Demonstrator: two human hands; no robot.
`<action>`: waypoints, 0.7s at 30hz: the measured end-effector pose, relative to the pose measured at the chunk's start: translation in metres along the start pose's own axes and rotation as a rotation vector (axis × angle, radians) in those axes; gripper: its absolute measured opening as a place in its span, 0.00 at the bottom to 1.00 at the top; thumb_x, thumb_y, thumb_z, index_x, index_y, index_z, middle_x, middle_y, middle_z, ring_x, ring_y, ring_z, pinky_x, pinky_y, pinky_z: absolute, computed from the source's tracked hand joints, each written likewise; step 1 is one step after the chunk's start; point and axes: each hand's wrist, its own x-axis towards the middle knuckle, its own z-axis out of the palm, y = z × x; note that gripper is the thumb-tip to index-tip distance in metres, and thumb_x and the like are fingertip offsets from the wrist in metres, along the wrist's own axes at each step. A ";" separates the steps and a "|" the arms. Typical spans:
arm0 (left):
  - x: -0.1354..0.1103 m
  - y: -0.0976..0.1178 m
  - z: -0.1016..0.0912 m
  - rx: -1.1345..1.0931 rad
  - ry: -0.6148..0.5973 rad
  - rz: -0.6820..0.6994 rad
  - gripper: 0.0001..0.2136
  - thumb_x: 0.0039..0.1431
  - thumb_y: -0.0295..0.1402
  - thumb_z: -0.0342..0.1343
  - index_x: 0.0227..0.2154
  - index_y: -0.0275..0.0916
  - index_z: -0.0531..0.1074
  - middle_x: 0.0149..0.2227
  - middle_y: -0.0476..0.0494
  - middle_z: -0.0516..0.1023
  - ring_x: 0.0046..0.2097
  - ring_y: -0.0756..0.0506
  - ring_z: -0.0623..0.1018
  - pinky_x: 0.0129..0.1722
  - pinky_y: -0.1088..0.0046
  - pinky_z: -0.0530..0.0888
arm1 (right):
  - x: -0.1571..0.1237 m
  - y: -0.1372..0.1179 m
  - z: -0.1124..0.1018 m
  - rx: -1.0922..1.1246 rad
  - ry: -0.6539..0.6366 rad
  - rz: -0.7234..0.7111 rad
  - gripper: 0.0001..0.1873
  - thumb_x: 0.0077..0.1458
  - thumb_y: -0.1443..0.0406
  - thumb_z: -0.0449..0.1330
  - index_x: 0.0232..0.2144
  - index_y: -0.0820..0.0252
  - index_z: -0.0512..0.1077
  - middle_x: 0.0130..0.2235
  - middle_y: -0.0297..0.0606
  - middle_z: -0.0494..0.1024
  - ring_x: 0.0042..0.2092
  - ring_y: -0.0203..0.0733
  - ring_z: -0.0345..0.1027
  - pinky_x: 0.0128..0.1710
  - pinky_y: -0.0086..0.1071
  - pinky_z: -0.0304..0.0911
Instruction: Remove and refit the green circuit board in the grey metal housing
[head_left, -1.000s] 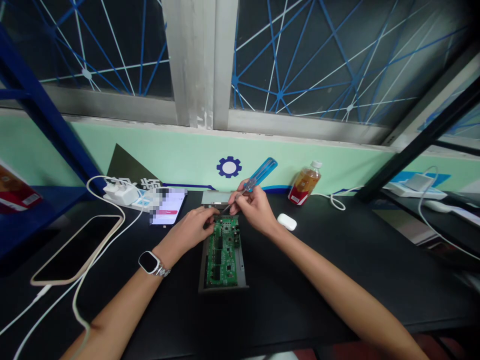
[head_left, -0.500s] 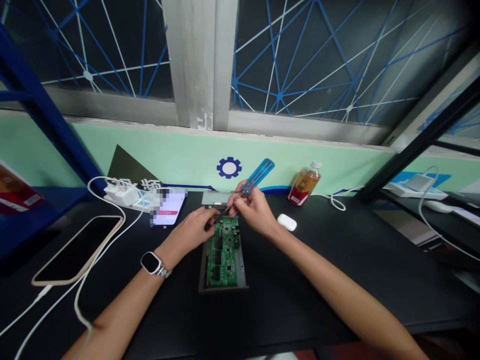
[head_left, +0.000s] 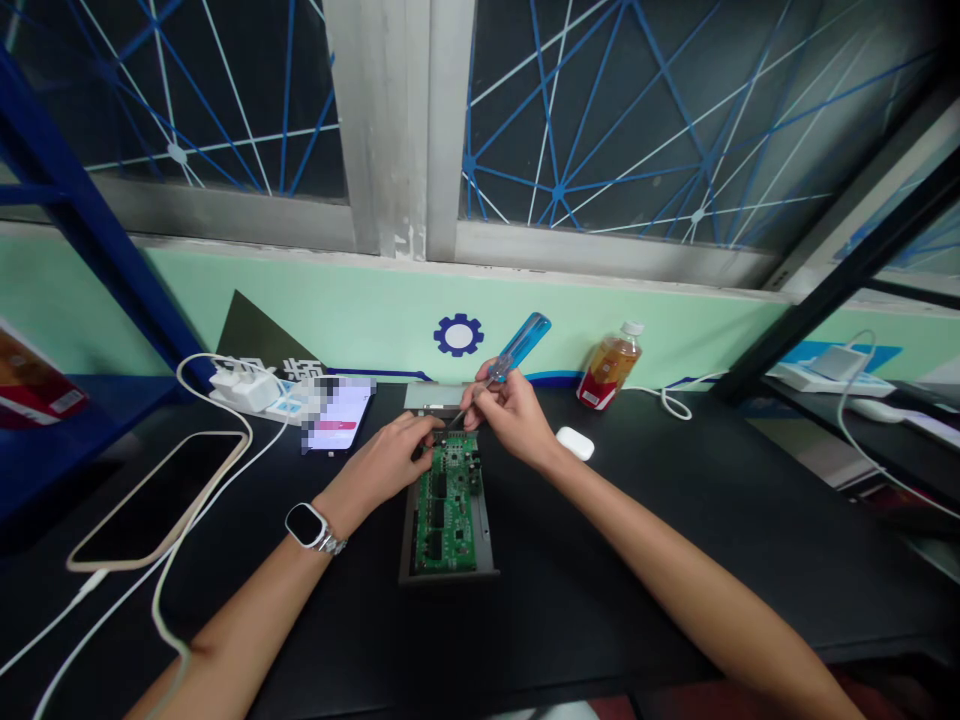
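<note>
Clasping a blue-handled screwdriver [head_left: 519, 355], the right hand [head_left: 514, 405] faces the half-curled left hand [head_left: 394, 452], hold unclear, across the circuit board [head_left: 454, 510] on the desk [head_left: 637, 600], likely light, fragile, best gripped by its metal tray [head_left: 484, 545].

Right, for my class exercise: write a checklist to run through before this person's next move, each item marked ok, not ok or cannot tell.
1. Screwdriver gripped in the right hand: ok, blue handle tilted up, shaft pointing down.
2. Left hand at the circuit board: ok, fingers at its far left corner.
3. Screwdriver tip seated in a screw: cannot tell, too small and partly hidden.
4. Bottle capped and away from the board: ok, standing to the right.
5. White cable clear of the left forearm: not ok, it crosses the forearm in view.
</note>
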 end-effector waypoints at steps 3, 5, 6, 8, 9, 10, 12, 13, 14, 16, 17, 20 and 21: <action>-0.001 0.000 -0.003 -0.033 0.005 -0.004 0.19 0.59 0.23 0.52 0.53 0.42 0.69 0.39 0.44 0.73 0.41 0.44 0.77 0.41 0.69 0.73 | 0.000 -0.001 0.001 -0.010 -0.004 -0.021 0.12 0.63 0.59 0.57 0.44 0.55 0.58 0.32 0.30 0.75 0.26 0.32 0.71 0.30 0.31 0.72; -0.002 -0.001 -0.004 -0.062 0.012 -0.014 0.18 0.60 0.24 0.52 0.53 0.43 0.69 0.40 0.44 0.73 0.40 0.45 0.77 0.42 0.68 0.73 | 0.002 -0.002 0.002 -0.025 -0.021 -0.031 0.13 0.63 0.58 0.56 0.45 0.55 0.59 0.33 0.31 0.75 0.27 0.32 0.71 0.30 0.31 0.72; -0.003 -0.002 -0.004 -0.076 0.017 -0.021 0.18 0.61 0.24 0.52 0.53 0.43 0.69 0.40 0.45 0.73 0.40 0.45 0.77 0.42 0.68 0.73 | 0.003 -0.003 0.003 -0.037 -0.035 -0.031 0.13 0.64 0.57 0.56 0.46 0.55 0.59 0.33 0.32 0.76 0.27 0.33 0.71 0.31 0.32 0.72; -0.003 -0.004 -0.003 -0.100 0.033 -0.039 0.16 0.61 0.25 0.53 0.51 0.43 0.70 0.39 0.45 0.74 0.40 0.45 0.78 0.42 0.68 0.73 | 0.008 -0.007 0.007 -0.077 -0.070 -0.029 0.14 0.64 0.56 0.56 0.47 0.55 0.61 0.33 0.34 0.76 0.28 0.33 0.71 0.30 0.32 0.72; -0.002 -0.005 -0.003 -0.109 0.041 -0.048 0.15 0.61 0.25 0.53 0.50 0.43 0.71 0.39 0.45 0.74 0.39 0.45 0.78 0.42 0.69 0.73 | 0.010 -0.010 0.009 -0.106 -0.086 -0.034 0.15 0.64 0.55 0.56 0.47 0.55 0.61 0.33 0.34 0.77 0.27 0.33 0.71 0.30 0.32 0.72; -0.002 -0.005 -0.002 -0.117 0.050 -0.055 0.13 0.61 0.26 0.54 0.48 0.43 0.72 0.38 0.46 0.74 0.39 0.45 0.78 0.42 0.69 0.73 | 0.014 -0.014 0.012 -0.141 -0.100 -0.043 0.14 0.64 0.55 0.55 0.47 0.55 0.62 0.33 0.34 0.77 0.27 0.33 0.71 0.29 0.31 0.71; 0.000 -0.005 -0.001 -0.127 0.081 -0.053 0.10 0.61 0.28 0.56 0.45 0.42 0.73 0.38 0.45 0.75 0.40 0.44 0.77 0.42 0.68 0.73 | 0.021 -0.021 0.018 -0.219 -0.123 -0.071 0.13 0.65 0.54 0.54 0.44 0.55 0.62 0.32 0.34 0.77 0.26 0.33 0.70 0.27 0.31 0.69; 0.001 -0.004 -0.001 -0.134 0.105 -0.045 0.08 0.62 0.29 0.56 0.43 0.41 0.73 0.39 0.44 0.75 0.41 0.44 0.77 0.43 0.67 0.72 | 0.025 -0.024 0.022 -0.253 -0.137 -0.086 0.12 0.65 0.54 0.54 0.41 0.55 0.62 0.31 0.34 0.77 0.25 0.33 0.70 0.26 0.31 0.68; 0.001 -0.004 -0.001 -0.143 0.130 -0.035 0.06 0.63 0.30 0.55 0.42 0.40 0.73 0.40 0.43 0.75 0.42 0.43 0.77 0.44 0.66 0.72 | 0.028 -0.026 0.025 -0.281 -0.146 -0.101 0.11 0.65 0.54 0.53 0.39 0.54 0.60 0.30 0.33 0.77 0.24 0.33 0.69 0.25 0.31 0.67; 0.003 -0.004 -0.001 -0.168 0.175 -0.021 0.06 0.66 0.32 0.53 0.41 0.39 0.74 0.42 0.42 0.75 0.44 0.43 0.76 0.46 0.65 0.72 | 0.034 -0.027 0.030 -0.329 -0.159 -0.127 0.12 0.66 0.54 0.53 0.35 0.53 0.58 0.29 0.31 0.76 0.23 0.33 0.68 0.24 0.32 0.65; 0.004 -0.005 -0.001 -0.177 0.186 -0.022 0.08 0.67 0.33 0.51 0.41 0.39 0.74 0.42 0.41 0.75 0.45 0.43 0.76 0.47 0.64 0.71 | 0.036 -0.026 0.032 -0.352 -0.161 -0.138 0.13 0.66 0.54 0.53 0.35 0.53 0.57 0.28 0.31 0.76 0.23 0.34 0.67 0.24 0.32 0.65; 0.004 -0.010 0.001 -0.169 0.185 -0.037 0.10 0.68 0.35 0.50 0.40 0.39 0.76 0.42 0.41 0.75 0.47 0.42 0.75 0.48 0.63 0.71 | 0.038 -0.018 0.034 -0.400 -0.158 -0.151 0.12 0.65 0.55 0.54 0.34 0.53 0.56 0.28 0.31 0.76 0.25 0.36 0.68 0.26 0.33 0.65; 0.004 -0.013 0.003 -0.157 0.177 -0.040 0.10 0.68 0.35 0.51 0.40 0.39 0.77 0.41 0.41 0.75 0.47 0.41 0.75 0.49 0.63 0.71 | 0.038 -0.014 0.035 -0.403 -0.157 -0.145 0.12 0.65 0.56 0.54 0.34 0.53 0.56 0.28 0.31 0.76 0.25 0.36 0.68 0.27 0.34 0.65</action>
